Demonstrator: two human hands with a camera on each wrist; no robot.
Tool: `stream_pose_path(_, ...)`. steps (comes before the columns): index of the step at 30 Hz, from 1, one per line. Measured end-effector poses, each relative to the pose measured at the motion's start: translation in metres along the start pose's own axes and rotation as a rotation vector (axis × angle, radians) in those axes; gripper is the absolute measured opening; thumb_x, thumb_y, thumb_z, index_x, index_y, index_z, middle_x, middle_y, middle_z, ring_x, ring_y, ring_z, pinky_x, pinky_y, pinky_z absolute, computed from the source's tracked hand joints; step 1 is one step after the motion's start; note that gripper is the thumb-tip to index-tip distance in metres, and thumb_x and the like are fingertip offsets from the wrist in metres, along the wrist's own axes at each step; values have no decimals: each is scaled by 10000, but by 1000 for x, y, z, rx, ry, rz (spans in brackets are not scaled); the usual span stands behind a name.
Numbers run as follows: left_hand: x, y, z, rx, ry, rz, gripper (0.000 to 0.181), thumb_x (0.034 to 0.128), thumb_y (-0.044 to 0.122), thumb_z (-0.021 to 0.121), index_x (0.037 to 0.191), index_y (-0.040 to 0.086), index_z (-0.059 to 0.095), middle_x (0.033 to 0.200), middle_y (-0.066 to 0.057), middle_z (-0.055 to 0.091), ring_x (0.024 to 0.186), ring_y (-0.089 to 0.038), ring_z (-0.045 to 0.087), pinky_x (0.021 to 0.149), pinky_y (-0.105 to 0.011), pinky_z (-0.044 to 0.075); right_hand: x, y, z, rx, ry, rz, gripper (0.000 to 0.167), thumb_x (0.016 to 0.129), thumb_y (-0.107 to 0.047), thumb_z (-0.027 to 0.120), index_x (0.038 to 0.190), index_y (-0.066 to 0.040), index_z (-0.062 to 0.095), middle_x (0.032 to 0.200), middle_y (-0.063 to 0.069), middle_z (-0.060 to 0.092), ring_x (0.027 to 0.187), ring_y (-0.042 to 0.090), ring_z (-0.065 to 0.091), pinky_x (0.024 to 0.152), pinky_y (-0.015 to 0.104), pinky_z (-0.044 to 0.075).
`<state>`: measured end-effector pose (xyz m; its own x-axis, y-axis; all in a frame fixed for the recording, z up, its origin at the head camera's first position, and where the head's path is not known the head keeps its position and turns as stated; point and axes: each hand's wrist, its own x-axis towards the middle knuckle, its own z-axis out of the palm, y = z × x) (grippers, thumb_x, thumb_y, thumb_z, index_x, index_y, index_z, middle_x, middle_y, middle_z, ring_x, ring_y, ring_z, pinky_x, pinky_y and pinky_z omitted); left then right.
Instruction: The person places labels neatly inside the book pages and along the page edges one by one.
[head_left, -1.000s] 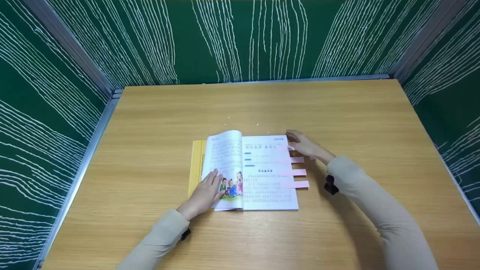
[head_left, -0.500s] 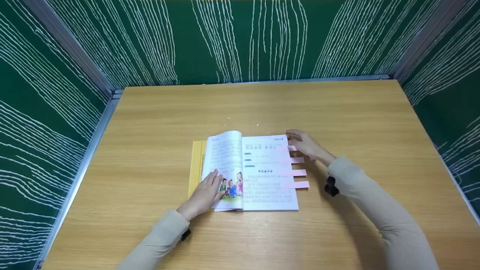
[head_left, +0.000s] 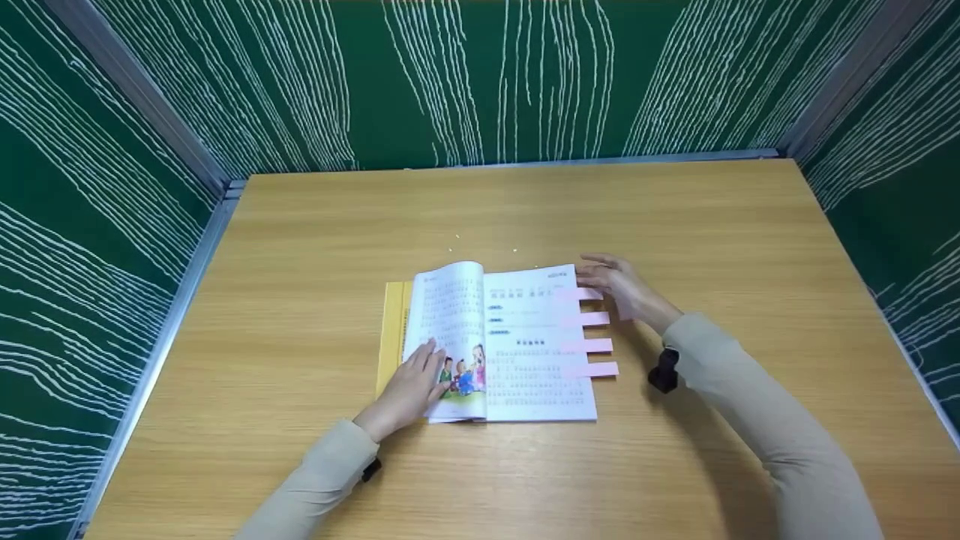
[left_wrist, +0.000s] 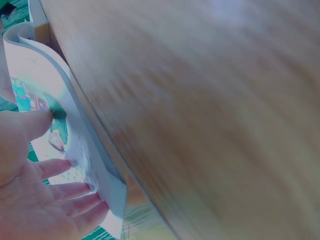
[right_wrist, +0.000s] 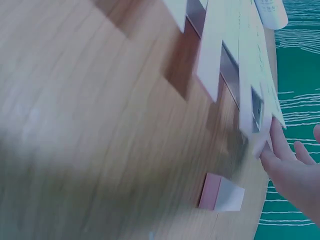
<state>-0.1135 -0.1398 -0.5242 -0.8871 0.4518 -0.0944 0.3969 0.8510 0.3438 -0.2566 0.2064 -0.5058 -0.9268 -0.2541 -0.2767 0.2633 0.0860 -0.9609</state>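
An open book with printed text lies on the table, its left page (head_left: 450,307) curling up beside the spine and its right page (head_left: 536,375) lying mostly flat. My left hand (head_left: 405,386) rests on the left page with fingers spread, next to a coloured picture. At the top right corner of the right page, my right hand (head_left: 619,289) holds the slightly raised edge between its fingers; part of that contact is hidden. Several pink sticky tabs (head_left: 598,345) stick out from the page's right edge. A small pink-and-white sticky-note pad (right_wrist: 222,192) sits on the table below the right hand.
A yellow cover (head_left: 391,322) shows left of the pages. Tiny white specks (head_left: 457,237) dot the wooden table (head_left: 337,225) above the book. Green panels (head_left: 465,82) with white lines stand behind and at both sides.
My right hand has shifted slightly right and up, and the right page's top corner has risen a little with it. The left hand has stayed in place.
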Motion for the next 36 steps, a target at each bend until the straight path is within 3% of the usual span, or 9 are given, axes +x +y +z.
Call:
stream_pose_path(5,0,0,-1,-2,-5,-2,533,922,274,448,1317,-57,309,1392,-272,216,1281,-380,220,1038,-482,231,-4,-1,-3,-35,-8,11,491,888,-144,470,1328,22,330,1014,26,631,951,129,567,907,282,395)
stream_pose_path(12,-1,1,-2,-6,-15,-13,538,923,279,447,1325,-48,301,1402,-261,204,1291,-364,206,1054,-464,203,-10,-1,-1,141,-48,99,439,932,-93,393,1338,40,294,1020,48,586,897,126,599,858,269,463)
stream_pose_path(18,-2,2,-3,-12,-15,-16,543,922,282,444,1328,-49,299,1404,-257,203,1289,-369,206,1051,-473,206,-17,2,-3,211,-153,100,452,963,-117,328,1356,75,216,972,42,634,855,180,627,785,309,504)
stream_pose_path(21,-2,2,-4,-15,-14,-18,546,921,283,447,1330,-47,297,1406,-254,202,1289,-368,208,1050,-474,208,-22,3,-3,253,-187,105,380,971,-154,311,1280,60,365,927,47,660,866,189,621,780,322,495)
stream_pose_path(25,-2,1,-4,-20,-9,-20,548,920,283,450,1332,-45,297,1408,-249,203,1290,-363,210,1051,-469,207,-27,4,0,346,-221,110,334,976,-240,300,1054,-37,554,921,73,654,849,214,619,777,353,492)
stream_pose_path(31,-1,0,-4,-25,17,-2,540,915,273,466,1318,-52,311,1394,-258,225,1278,-366,234,1045,-463,230,-39,4,4,422,-291,138,460,951,-433,257,1068,-61,500,997,72,597,852,219,606,781,378,503)
stream_pose_path(36,-1,1,-6,-62,10,-25,556,916,295,457,1333,-35,296,1411,-241,198,1291,-350,214,1060,-452,194,-50,4,12,502,-334,140,534,959,-430,173,1001,-65,561,950,97,627,842,211,607,752,365,511)
